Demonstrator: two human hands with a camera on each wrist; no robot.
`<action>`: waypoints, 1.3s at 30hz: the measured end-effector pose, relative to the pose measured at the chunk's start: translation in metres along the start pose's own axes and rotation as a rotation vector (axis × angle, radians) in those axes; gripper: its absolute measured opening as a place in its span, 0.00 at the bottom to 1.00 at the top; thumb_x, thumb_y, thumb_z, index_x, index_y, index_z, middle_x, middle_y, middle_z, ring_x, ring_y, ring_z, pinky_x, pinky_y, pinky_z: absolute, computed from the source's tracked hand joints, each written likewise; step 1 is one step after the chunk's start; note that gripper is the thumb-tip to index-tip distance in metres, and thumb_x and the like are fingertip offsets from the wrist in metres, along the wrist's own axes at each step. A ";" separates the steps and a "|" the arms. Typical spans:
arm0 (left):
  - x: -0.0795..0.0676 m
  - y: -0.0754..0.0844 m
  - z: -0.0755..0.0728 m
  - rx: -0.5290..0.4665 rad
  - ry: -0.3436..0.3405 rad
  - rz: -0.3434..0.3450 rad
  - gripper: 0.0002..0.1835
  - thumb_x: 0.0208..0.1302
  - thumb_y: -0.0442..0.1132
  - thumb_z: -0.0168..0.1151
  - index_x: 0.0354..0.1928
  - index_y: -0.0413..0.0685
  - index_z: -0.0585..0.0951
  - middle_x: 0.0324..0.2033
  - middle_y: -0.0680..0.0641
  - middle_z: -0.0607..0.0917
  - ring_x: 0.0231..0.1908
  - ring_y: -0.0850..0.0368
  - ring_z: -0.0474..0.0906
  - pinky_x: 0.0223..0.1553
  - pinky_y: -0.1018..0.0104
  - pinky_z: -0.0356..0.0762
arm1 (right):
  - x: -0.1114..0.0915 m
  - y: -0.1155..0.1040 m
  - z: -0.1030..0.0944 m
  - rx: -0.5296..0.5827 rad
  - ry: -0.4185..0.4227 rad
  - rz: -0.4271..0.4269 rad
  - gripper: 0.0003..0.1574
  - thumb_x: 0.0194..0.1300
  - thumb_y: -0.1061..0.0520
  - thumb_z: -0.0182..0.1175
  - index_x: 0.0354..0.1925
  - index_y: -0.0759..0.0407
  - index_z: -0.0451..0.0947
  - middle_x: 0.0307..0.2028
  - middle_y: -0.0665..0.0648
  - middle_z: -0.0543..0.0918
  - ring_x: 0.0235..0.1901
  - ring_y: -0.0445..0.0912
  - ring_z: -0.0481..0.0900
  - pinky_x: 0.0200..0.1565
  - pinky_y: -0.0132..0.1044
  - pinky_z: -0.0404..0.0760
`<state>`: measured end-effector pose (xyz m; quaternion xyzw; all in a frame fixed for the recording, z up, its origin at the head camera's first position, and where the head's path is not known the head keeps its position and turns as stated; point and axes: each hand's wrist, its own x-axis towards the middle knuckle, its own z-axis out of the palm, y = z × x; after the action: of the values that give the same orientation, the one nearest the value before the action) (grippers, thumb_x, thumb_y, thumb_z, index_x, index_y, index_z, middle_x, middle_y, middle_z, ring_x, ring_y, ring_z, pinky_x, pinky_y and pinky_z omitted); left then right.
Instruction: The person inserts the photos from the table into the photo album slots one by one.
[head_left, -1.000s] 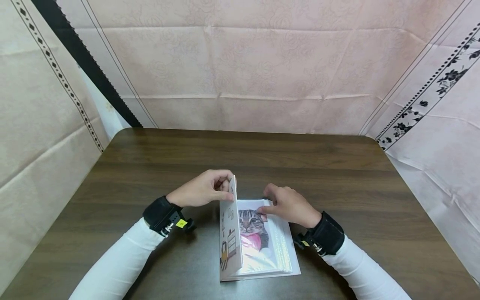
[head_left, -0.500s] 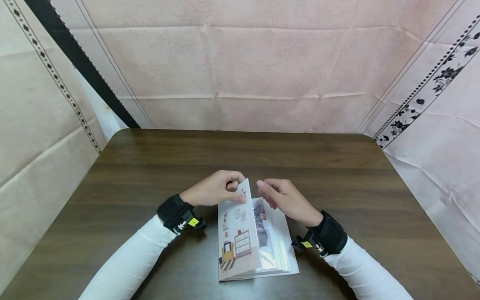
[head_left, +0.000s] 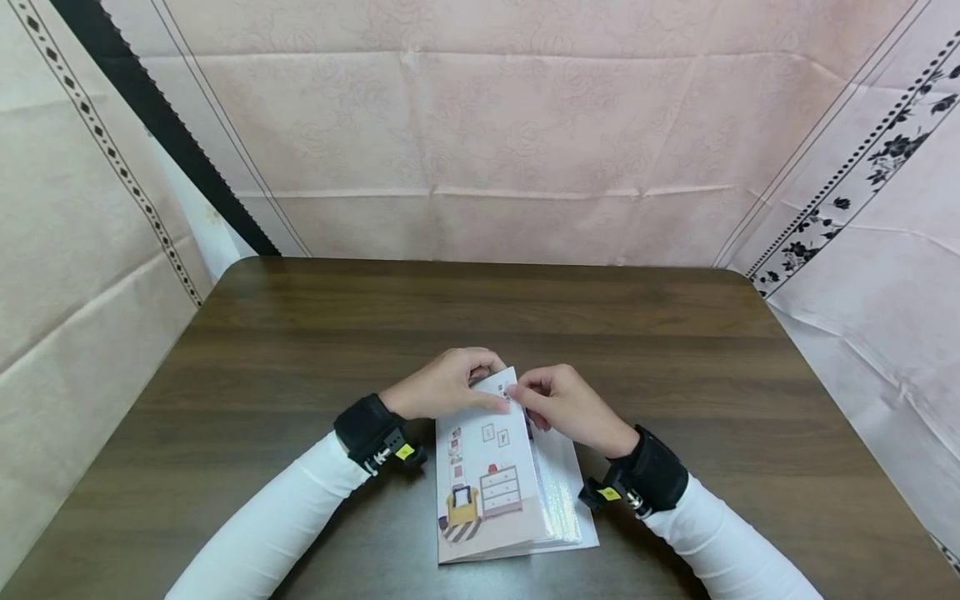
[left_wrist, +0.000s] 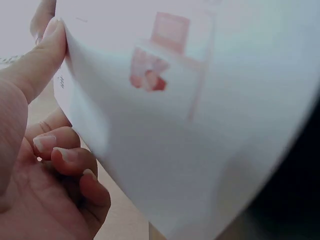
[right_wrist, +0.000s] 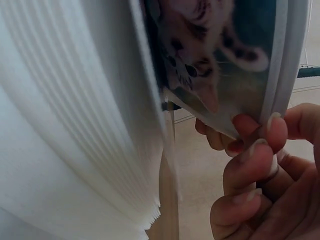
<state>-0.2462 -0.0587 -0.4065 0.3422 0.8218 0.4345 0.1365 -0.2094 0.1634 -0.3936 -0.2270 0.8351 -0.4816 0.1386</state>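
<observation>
A small photo album [head_left: 487, 454] lies near the table's front edge, its printed front cover raised and leaning over to the right. My left hand [head_left: 446, 387] pinches the cover's top edge between thumb and fingers. In the left wrist view the thumb [left_wrist: 42, 65] lies along the printed side, with other fingers curled below. My right hand [head_left: 573, 408] pinches the cover's upper right corner. The right wrist view shows a cat photo [right_wrist: 195, 60] in a clear sleeve on the raised leaf's inner side, opposite a stack of page edges [right_wrist: 95, 115]. The lower pages are mostly hidden under the cover.
The brown wooden table [head_left: 337, 308] extends beyond and to both sides of the album. A pale patterned cloth [head_left: 480, 150] hangs behind the table and at its sides. Black straps with small cameras [head_left: 371, 433] sit on both wrists.
The cover has swung from nearly upright over to the right, carried by my left hand, covering the cat photo. My right hand has left the page and now pinches the cover's corner.
</observation>
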 end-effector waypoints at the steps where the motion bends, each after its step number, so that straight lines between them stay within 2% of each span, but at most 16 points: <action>1: 0.000 0.000 0.001 0.025 0.004 0.001 0.21 0.53 0.56 0.69 0.45 0.54 0.80 0.32 0.52 0.78 0.31 0.61 0.76 0.30 0.69 0.74 | 0.000 0.000 0.000 0.000 -0.001 -0.001 0.17 0.70 0.47 0.54 0.33 0.56 0.81 0.16 0.54 0.71 0.17 0.47 0.70 0.23 0.32 0.66; 6: -0.001 0.001 0.004 0.133 0.018 0.014 0.23 0.53 0.60 0.67 0.47 0.56 0.80 0.35 0.53 0.73 0.36 0.61 0.70 0.33 0.67 0.72 | -0.002 0.004 0.000 -0.004 0.000 0.009 0.14 0.69 0.51 0.55 0.32 0.56 0.81 0.15 0.54 0.71 0.16 0.47 0.70 0.21 0.31 0.64; 11: -0.009 -0.002 0.001 0.186 -0.005 -0.022 0.25 0.53 0.60 0.67 0.49 0.56 0.80 0.39 0.55 0.74 0.39 0.61 0.71 0.37 0.67 0.75 | -0.003 0.007 0.000 -0.022 0.016 0.035 0.13 0.69 0.51 0.56 0.32 0.56 0.82 0.15 0.53 0.71 0.16 0.47 0.70 0.20 0.31 0.63; 17: -0.021 -0.009 -0.002 0.177 -0.044 -0.069 0.25 0.52 0.61 0.67 0.48 0.56 0.79 0.36 0.57 0.79 0.37 0.61 0.75 0.37 0.68 0.77 | -0.004 0.007 0.001 -0.022 0.021 0.055 0.13 0.69 0.52 0.56 0.31 0.56 0.81 0.15 0.53 0.70 0.16 0.46 0.69 0.19 0.31 0.62; 25: -0.029 -0.013 -0.003 0.246 -0.021 -0.109 0.28 0.49 0.63 0.67 0.49 0.56 0.79 0.36 0.57 0.78 0.38 0.61 0.74 0.39 0.68 0.75 | -0.005 0.009 -0.001 -0.051 0.004 0.090 0.12 0.68 0.52 0.56 0.32 0.57 0.81 0.15 0.53 0.71 0.16 0.46 0.70 0.19 0.31 0.62; 31: -0.034 -0.013 -0.003 0.296 -0.016 -0.190 0.32 0.48 0.66 0.67 0.49 0.54 0.79 0.37 0.56 0.77 0.37 0.61 0.74 0.36 0.68 0.76 | -0.005 0.009 -0.004 -0.073 -0.024 0.132 0.13 0.68 0.52 0.56 0.31 0.57 0.80 0.17 0.52 0.73 0.17 0.46 0.71 0.20 0.32 0.66; 39: -0.034 -0.018 0.002 0.254 -0.040 -0.259 0.33 0.48 0.69 0.64 0.48 0.54 0.78 0.34 0.55 0.79 0.33 0.61 0.76 0.32 0.68 0.76 | -0.005 0.011 -0.006 -0.167 -0.065 0.126 0.14 0.67 0.51 0.58 0.26 0.55 0.79 0.15 0.51 0.73 0.15 0.44 0.71 0.19 0.31 0.64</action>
<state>-0.2287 -0.0877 -0.4244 0.2566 0.9044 0.2993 0.1633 -0.2104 0.1750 -0.3998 -0.2003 0.8800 -0.3931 0.1761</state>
